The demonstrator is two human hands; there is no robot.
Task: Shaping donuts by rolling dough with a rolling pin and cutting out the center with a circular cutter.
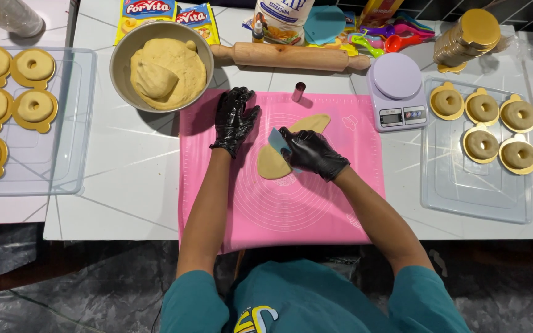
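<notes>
At the centre of the frame a flattened piece of dough point(291, 148) lies on a pink silicone mat point(291, 203) spread over the white counter point(124, 185). The right hand point(311, 152), in a black glove, is clenched around a light blue scraper point(277, 142) whose edge rests on the dough. The left hand point(234, 119), also gloved in black, lies released with fingers spread, flat on the mat just left of the dough, grasping nothing.

Just above the left hand, upper left of centre, a metal bowl point(161, 65) holds a large mass of dough and overlaps the mat's top corner. A wooden rolling pin point(291, 57) lies across the top of the frame beyond the mat, and a small dark cylindrical cutter point(298, 92) stands at the mat's upper edge, near the dough's far tip. A lilac kitchen scale point(397, 92) sits just beside the mat's upper right corner.

A clear tray point(476, 197) of ring doughnuts on gold bases fills the right side; a similar tray point(75, 123) fills the far left. The lower half of the mat is bare pink, reaching the counter's near edge.
</notes>
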